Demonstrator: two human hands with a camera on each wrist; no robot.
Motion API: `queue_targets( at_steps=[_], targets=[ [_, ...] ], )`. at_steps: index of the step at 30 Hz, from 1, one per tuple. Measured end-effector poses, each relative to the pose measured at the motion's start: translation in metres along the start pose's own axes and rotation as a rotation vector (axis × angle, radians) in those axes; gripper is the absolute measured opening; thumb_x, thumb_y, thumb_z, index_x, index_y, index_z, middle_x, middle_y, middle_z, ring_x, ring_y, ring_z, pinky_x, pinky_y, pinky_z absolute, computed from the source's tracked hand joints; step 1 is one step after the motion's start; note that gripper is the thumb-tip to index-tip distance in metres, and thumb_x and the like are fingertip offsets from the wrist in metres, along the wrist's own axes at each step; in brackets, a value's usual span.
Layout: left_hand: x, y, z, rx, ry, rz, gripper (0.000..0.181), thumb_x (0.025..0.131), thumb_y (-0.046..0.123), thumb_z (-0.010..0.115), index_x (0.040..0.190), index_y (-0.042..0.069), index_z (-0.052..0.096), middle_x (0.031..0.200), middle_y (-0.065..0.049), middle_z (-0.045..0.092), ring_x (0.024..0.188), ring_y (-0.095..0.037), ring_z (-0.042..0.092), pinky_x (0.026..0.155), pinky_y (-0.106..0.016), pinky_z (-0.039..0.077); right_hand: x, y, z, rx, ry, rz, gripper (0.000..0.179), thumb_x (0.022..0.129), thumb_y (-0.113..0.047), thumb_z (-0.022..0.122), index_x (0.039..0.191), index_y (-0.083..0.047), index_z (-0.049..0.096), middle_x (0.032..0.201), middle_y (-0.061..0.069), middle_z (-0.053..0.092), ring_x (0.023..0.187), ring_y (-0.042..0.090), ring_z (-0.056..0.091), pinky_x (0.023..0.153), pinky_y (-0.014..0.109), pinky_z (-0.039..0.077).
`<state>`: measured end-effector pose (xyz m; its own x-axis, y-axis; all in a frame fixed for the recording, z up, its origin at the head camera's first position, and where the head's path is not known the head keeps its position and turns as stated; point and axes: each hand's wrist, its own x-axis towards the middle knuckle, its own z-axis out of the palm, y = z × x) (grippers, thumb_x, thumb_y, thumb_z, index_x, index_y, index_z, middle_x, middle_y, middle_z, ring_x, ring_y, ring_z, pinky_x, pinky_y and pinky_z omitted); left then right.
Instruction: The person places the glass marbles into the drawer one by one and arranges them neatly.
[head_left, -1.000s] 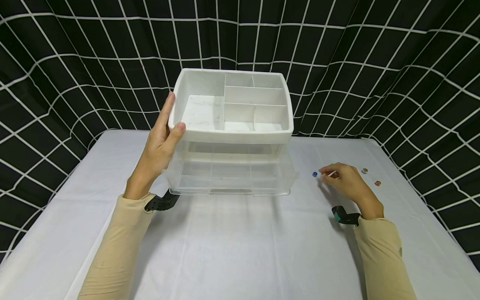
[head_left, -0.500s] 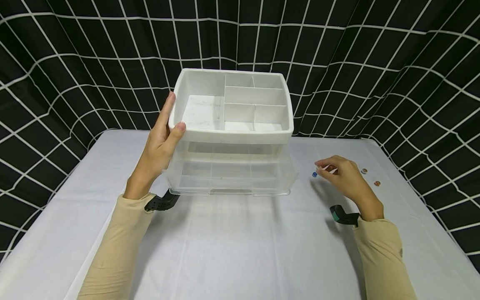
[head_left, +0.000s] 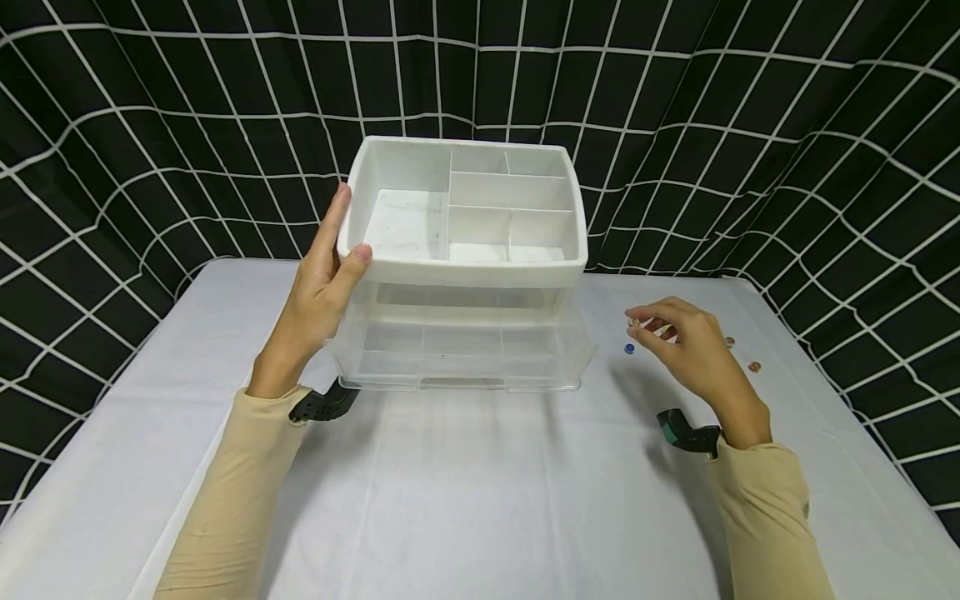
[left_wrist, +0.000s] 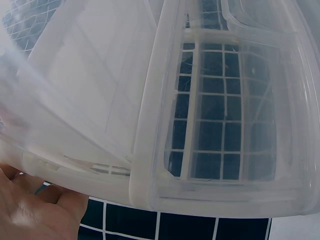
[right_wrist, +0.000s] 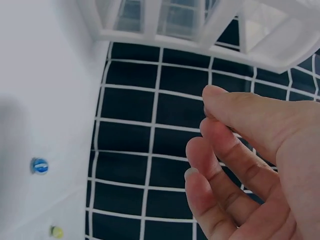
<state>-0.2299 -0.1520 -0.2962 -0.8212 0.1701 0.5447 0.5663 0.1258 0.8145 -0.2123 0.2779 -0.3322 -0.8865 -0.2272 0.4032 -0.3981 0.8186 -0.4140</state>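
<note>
My left hand grips the left end of a white storage organizer, thumb over the front rim and fingers along its side. Open compartments form the organizer's top, and a clear drawer juts out below at the front. To the right, my right hand is raised over the table and pinches a small brownish round piece between thumb and index finger. In the right wrist view the fingertips mostly hide that piece. Just below those fingertips in the head view, a small round blue piece lies on the cloth.
Two small copper-coloured pieces lie on the white tablecloth, right of my right hand. A yellowish round piece shows in the right wrist view. Black cloth with a white grid surrounds the table's back and sides.
My right hand has lifted the small brownish piece off the tablecloth and moved slightly up and left. The left hand and the organizer have stayed put.
</note>
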Motion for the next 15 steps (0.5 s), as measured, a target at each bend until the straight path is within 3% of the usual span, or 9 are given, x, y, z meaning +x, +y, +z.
queue_targets(
  at_steps=[4, 15],
  targets=[
    [0.0, 0.0, 0.0, -0.002, -0.002, 0.002, 0.065, 0.103, 0.006, 0.043, 0.16, 0.014, 0.013, 0.167, 0.003, 0.01, 0.142, -0.026, 0.034, 0.112, -0.021, 0.033, 0.0, -0.006, -0.003, 0.01, 0.031, -0.035, 0.02, 0.089, -0.01, 0.073, 0.109, -0.006, 0.075, 0.1, 0.009, 0.072, 0.081, -0.011, 0.049, 0.068, 0.009, 0.043],
    [0.0, 0.0, 0.0, -0.008, -0.005, -0.009, 0.065, 0.103, 0.007, 0.043, 0.16, 0.015, 0.013, 0.168, 0.005, 0.009, 0.143, -0.025, 0.033, 0.114, -0.027, 0.032, -0.001, -0.025, -0.008, 0.008, 0.083, -0.099, 0.021, 0.087, -0.004, 0.074, 0.107, -0.005, 0.075, 0.097, 0.006, 0.071, 0.082, -0.012, 0.049, 0.069, 0.008, 0.042]
  ],
)
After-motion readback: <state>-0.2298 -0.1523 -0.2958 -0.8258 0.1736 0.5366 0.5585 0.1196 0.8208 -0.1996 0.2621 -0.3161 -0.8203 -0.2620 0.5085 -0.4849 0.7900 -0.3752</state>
